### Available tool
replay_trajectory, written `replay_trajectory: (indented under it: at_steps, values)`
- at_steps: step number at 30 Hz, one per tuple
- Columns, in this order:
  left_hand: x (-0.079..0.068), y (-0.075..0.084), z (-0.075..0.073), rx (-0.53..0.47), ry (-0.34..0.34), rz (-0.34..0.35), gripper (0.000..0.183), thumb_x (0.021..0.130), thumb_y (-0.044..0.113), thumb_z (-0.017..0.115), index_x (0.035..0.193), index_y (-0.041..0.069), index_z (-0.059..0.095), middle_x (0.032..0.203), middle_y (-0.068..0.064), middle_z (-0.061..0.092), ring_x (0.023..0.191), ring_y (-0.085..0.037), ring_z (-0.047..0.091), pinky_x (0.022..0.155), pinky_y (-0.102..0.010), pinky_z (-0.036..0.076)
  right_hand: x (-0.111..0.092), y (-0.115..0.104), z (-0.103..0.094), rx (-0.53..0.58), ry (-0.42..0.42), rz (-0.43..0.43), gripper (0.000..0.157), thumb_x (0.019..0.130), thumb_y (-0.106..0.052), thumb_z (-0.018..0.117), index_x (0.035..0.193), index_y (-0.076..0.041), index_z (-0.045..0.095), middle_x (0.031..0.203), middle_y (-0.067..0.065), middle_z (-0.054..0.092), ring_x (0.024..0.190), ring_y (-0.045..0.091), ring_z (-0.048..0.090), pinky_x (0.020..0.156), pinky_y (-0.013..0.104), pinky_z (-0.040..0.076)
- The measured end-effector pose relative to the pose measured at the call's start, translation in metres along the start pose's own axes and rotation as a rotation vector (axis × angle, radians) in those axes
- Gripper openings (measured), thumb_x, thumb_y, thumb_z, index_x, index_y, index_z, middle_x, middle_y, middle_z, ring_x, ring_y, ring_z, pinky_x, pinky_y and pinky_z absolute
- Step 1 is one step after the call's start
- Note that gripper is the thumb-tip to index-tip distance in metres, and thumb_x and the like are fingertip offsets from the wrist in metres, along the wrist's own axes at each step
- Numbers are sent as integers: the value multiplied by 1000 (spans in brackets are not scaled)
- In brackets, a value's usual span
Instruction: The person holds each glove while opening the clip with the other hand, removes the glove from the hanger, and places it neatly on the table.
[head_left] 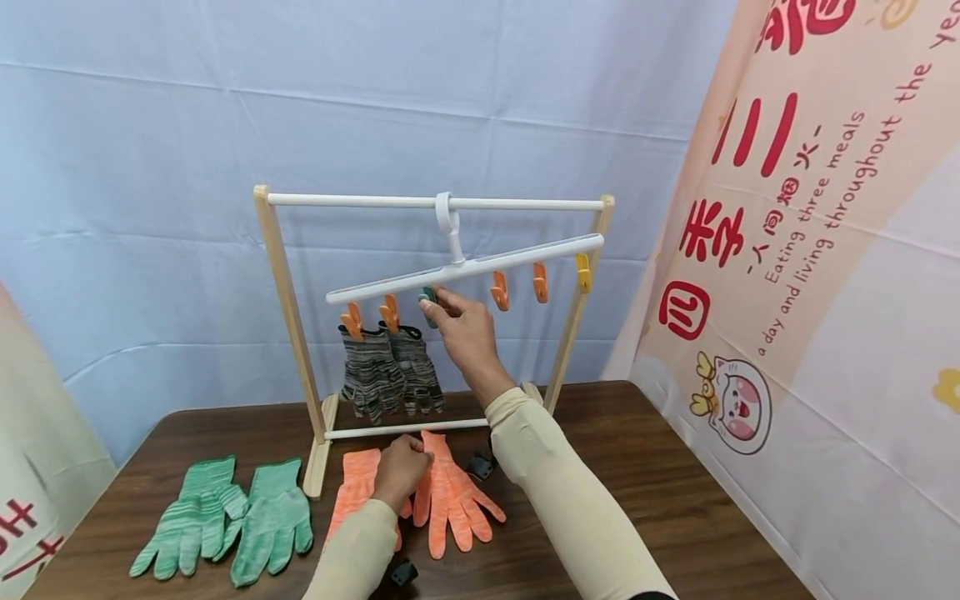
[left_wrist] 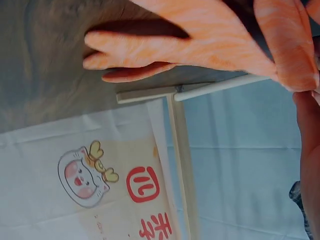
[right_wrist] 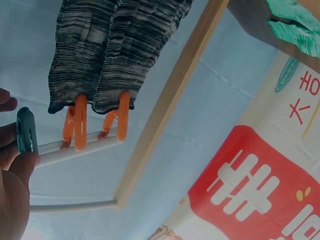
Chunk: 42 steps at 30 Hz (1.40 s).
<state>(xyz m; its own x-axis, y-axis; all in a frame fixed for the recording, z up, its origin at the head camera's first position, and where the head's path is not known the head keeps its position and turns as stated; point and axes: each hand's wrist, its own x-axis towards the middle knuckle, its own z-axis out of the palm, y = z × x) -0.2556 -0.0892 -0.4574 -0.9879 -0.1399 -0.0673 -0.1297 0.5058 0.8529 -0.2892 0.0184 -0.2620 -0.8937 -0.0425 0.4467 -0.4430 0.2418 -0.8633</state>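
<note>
My right hand [head_left: 468, 335] pinches a dark green clothespin [right_wrist: 26, 131] on the white hanger [head_left: 525, 257]. The hanger hangs tilted from the rack's top bar, its left end lower. Two grey-and-black striped gloves [head_left: 369, 373] hang from orange clothespins [head_left: 389, 313] on its left side. Below, my left hand [head_left: 400, 472] pinches the cuff of an orange glove [head_left: 453, 498], whose fingers spread toward the front right. A second orange glove [head_left: 358, 482] lies partly hidden behind the left hand and sleeve. In the left wrist view, the fingertips are mostly cut off at the right edge.
Two green gloves [head_left: 273, 517] lie at the table's left. Two orange clothespins [head_left: 540, 282] and a yellow clothespin [head_left: 583, 273] hang on the hanger's right side. The wooden rack [head_left: 291, 317] stands at the back of the brown table [head_left: 637, 467].
</note>
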Motion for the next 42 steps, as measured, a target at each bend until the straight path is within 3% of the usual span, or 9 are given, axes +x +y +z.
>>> replay_trajectory:
  at_steps: [4,8,11,15,21,27,33,38,42]
  values:
    - [-2,0,2,99,36,15,17,87,19,60,99,7,58,82,-3,58,57,-15,50,53,-31,41,-1,0,0,2,-7,-4,40,83,-39,65,122,-29,59,108,-7,64,97,9,59,81,33,48]
    - [-4,2,3,152,60,31,13,86,16,57,78,10,49,56,3,39,43,-12,30,42,-28,24,-2,0,0,1,-15,-6,41,83,-40,65,123,-30,58,110,-7,63,98,10,58,81,34,48]
    - [-6,4,4,182,72,20,12,86,16,56,78,9,49,49,2,33,39,-12,28,40,-28,21,-2,0,0,-3,-14,-6,41,83,-41,65,123,-30,58,110,-7,63,98,10,58,81,34,48]
    - [-9,6,4,229,76,-1,23,87,21,57,102,4,54,58,-4,48,42,-18,45,42,-32,33,-3,-1,0,1,-10,-9,41,83,-40,65,122,-29,59,109,-6,63,96,10,59,81,34,48]
    - [-14,8,3,251,80,9,38,90,28,56,112,-2,51,57,-9,51,39,-22,46,36,-35,34,-4,0,0,-3,-18,-8,41,83,-40,65,123,-30,58,109,-6,63,96,10,59,80,34,48]
    - [-19,8,2,259,105,57,30,91,29,54,100,0,56,55,-7,49,38,-21,43,36,-33,32,-6,1,-1,-20,-22,-19,43,84,-40,63,125,-29,57,104,-6,62,93,10,58,76,34,48]
    - [-17,7,0,254,115,81,28,92,29,53,100,3,61,49,-3,48,37,-17,40,36,-31,31,-5,4,2,-17,-26,-42,44,85,-39,63,126,-25,56,102,-5,62,92,12,57,74,33,48]
    - [-17,11,-6,247,165,116,28,92,32,52,77,10,62,44,1,42,33,-13,33,32,-27,26,-4,5,4,-3,-21,-60,42,86,-38,63,124,-21,58,100,-4,62,91,12,58,76,33,48]
    - [-18,19,-19,227,201,134,22,92,33,53,90,13,63,50,1,49,36,-14,39,34,-29,29,-3,5,5,4,-13,-63,40,85,-38,63,121,-20,60,98,-3,62,91,11,58,75,33,48]
